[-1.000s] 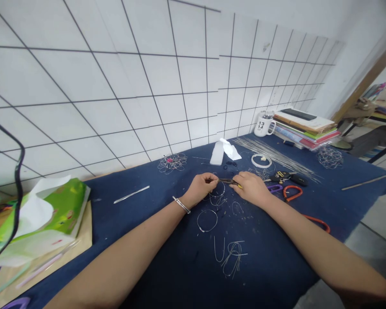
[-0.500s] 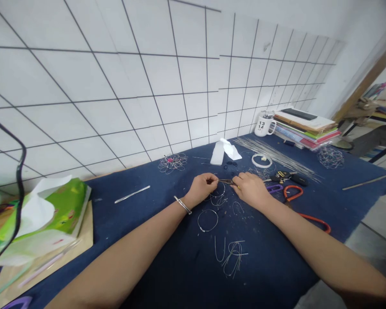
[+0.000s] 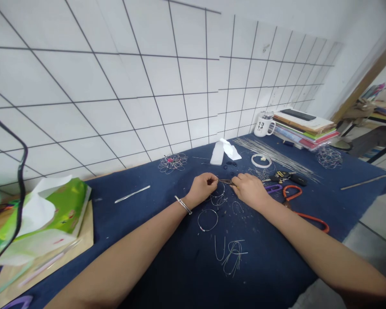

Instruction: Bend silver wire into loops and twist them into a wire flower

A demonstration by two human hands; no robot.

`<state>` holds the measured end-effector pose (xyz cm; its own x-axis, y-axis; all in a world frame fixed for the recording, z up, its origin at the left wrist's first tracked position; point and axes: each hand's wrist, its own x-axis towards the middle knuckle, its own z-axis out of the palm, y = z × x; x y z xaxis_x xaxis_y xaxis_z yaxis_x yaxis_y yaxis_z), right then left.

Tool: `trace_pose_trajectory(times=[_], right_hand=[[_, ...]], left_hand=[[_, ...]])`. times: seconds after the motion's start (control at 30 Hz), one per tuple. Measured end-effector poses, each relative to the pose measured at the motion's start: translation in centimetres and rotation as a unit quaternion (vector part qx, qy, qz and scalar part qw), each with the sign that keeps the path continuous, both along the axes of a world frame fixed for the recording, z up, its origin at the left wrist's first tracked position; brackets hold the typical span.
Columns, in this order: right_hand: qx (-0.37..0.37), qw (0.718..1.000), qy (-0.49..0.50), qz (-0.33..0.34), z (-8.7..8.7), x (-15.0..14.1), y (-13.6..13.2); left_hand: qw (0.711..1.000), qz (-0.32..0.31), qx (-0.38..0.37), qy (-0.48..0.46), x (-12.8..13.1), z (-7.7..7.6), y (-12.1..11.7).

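My left hand (image 3: 202, 189) is closed in a pinch on a thin wire loop (image 3: 224, 189), part of which hangs below the fingers. My right hand (image 3: 249, 189) is wrapped round a pair of pliers (image 3: 225, 182); the dark jaws point left and meet the wire by my left fingertips. The handles are mostly hidden in my palm. Below my hands more thin wire rings (image 3: 217, 200) lie on the dark blue cloth (image 3: 180, 266). A single wire ring (image 3: 207, 220) with small beads rests nearer me, and bent wire pieces (image 3: 233, 257) lie closest.
Orange-handled scissors (image 3: 292, 193) lie beside my right forearm, near keys (image 3: 280, 175). Behind are a wire bundle (image 3: 273, 154), a white spool (image 3: 261, 161), a mug (image 3: 263, 124) and stacked books (image 3: 305, 126). A tissue pack (image 3: 64, 210) is on the left; a wire cluster (image 3: 173, 163) stands near the wall.
Both hands stay almost in the same place. My right hand and the pliers turn slightly, and the yellowish part of the handle seen earlier is now mostly covered.
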<state>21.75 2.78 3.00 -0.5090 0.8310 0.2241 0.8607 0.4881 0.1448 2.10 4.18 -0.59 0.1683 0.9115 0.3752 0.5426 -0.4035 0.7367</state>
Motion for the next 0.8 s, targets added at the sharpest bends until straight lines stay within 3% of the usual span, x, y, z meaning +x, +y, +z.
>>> trace_pose_trajectory(times=[0.57, 0.8], right_hand=[[0.012, 1.000, 0.020, 0.014, -0.44, 0.31, 0.15], [0.006, 0.999, 0.029, 0.014, -0.35, 0.41, 0.16]], left_hand=[[1.000, -0.006, 0.005, 0.002, -0.07, 0.27, -0.21], [0.999, -0.019, -0.031, -0.027, -0.08, 0.44, -0.18]])
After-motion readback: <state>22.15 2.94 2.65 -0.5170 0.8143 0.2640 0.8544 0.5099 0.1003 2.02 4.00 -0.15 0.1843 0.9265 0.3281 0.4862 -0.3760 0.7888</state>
